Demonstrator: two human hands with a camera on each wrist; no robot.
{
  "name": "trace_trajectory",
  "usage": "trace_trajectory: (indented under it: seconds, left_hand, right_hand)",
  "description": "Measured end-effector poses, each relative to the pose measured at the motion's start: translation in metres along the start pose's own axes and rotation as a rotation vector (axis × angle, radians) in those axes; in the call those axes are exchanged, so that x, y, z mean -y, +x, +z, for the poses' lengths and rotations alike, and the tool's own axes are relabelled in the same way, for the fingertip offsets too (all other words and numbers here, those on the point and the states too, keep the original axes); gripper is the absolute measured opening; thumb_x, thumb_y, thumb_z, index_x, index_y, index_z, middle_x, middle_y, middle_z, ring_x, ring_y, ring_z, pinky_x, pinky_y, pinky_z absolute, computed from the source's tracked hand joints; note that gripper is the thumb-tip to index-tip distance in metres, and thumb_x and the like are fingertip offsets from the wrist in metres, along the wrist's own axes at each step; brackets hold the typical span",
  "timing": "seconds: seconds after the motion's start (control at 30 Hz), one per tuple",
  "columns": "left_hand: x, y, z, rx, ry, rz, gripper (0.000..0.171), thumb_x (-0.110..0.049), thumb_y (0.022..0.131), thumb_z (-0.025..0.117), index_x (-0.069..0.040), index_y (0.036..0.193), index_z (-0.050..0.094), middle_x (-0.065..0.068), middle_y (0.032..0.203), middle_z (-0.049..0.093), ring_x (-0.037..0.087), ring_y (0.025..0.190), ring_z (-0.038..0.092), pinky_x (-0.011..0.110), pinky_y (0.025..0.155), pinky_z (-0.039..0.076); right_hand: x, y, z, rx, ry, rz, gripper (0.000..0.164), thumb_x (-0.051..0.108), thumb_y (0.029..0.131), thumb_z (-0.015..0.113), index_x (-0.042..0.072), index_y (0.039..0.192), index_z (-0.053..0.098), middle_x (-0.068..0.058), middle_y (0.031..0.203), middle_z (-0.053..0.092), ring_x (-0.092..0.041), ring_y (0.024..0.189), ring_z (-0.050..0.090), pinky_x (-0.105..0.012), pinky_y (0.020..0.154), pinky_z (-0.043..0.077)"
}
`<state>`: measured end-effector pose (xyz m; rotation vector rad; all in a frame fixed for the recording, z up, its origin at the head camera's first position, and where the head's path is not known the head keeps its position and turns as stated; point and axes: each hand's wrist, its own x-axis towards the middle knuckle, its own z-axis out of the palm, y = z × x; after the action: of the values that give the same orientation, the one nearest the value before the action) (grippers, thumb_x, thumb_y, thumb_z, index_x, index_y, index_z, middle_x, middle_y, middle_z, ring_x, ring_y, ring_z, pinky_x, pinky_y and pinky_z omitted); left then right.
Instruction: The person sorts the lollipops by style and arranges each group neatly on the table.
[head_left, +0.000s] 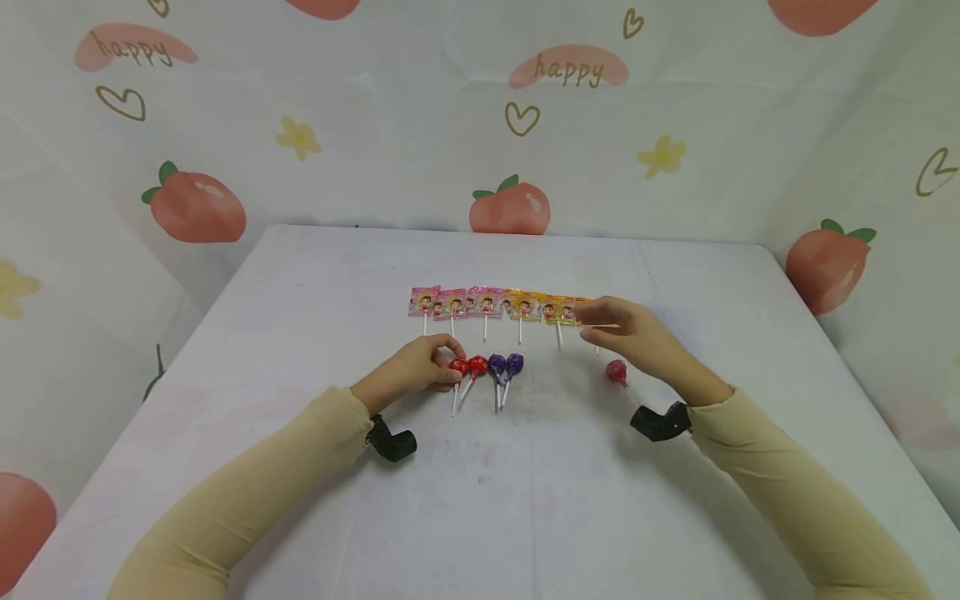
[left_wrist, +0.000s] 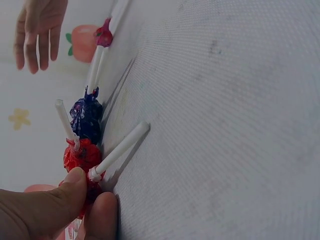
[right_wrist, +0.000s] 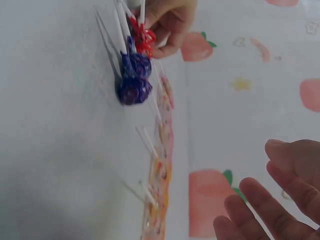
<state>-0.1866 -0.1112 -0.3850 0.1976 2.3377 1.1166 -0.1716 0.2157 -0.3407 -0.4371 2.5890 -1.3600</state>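
Observation:
My left hand (head_left: 415, 364) pinches the wrapped head of a red lollipop (head_left: 458, 367) between thumb and finger. A second red lollipop (head_left: 478, 365) lies right beside it, and to its right are two purple lollipops (head_left: 514, 364) with their sticks toward me. My right hand (head_left: 637, 333) hovers with loosely extended fingers and nothing in them, overlapping the right end of a row of flat-wrapped lollipops in the head view. A dark pink lollipop (head_left: 617, 372) lies below that hand. In the right wrist view the right hand's fingers (right_wrist: 280, 212) are spread apart.
Behind the round lollipops runs the row of flat packets, pink ones (head_left: 486, 302) on the left and yellow ones (head_left: 523, 306) on the right, sticks toward me. A white cloth covers the table (head_left: 480, 517). A printed curtain (head_left: 405, 108) hangs behind it.

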Motion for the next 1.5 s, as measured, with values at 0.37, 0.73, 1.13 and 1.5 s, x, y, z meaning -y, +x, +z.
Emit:
trace_trajectory:
  seconds: [0.37,0.73,1.13,1.5]
  left_hand:
    - [0.002,0.001,0.000,-0.002,0.000,0.007,0.028,-0.010,0.089,0.070,-0.008,0.114,0.059,0.007,0.078,0.056,0.011,0.063,0.061,0.022,0.063,0.053]
    - [0.002,0.002,0.001,-0.005,0.005,0.001,0.028,-0.010,0.088,0.070,-0.009,0.115,0.059,0.007,0.080,0.055,0.011,0.064,0.059,0.021,0.063,0.052]
    - [0.001,0.001,0.001,-0.008,0.004,0.012,0.028,-0.010,0.089,0.070,-0.008,0.114,0.059,0.006,0.078,0.056,0.010,0.063,0.060,0.021,0.062,0.052]
    - [0.001,0.000,0.001,-0.011,0.006,0.013,0.028,-0.009,0.088,0.070,-0.008,0.114,0.060,0.006,0.077,0.055,0.010,0.062,0.060,0.021,0.061,0.052]
  right_hand:
    - [-0.029,-0.025,-0.022,-0.077,-0.045,0.039,0.039,0.019,0.095,0.063,-0.001,0.128,0.057,-0.019,0.131,0.059,-0.026,0.115,0.060,-0.009,0.083,0.044]
    - [-0.059,-0.032,-0.011,-0.012,-0.061,0.092,0.037,0.019,0.094,0.064,-0.001,0.126,0.060,-0.020,0.125,0.062,-0.036,0.115,0.059,-0.014,0.082,0.045]
    - [-0.064,-0.030,-0.009,0.073,-0.062,0.120,0.045,0.022,0.090,0.070,-0.002,0.127,0.060,-0.021,0.123,0.063,-0.036,0.115,0.060,-0.014,0.085,0.045]
    - [-0.058,-0.026,-0.011,0.117,-0.178,0.148,0.038,0.026,0.091,0.068,0.002,0.120,0.066,-0.018,0.116,0.067,-0.032,0.108,0.064,-0.032,0.085,0.049]
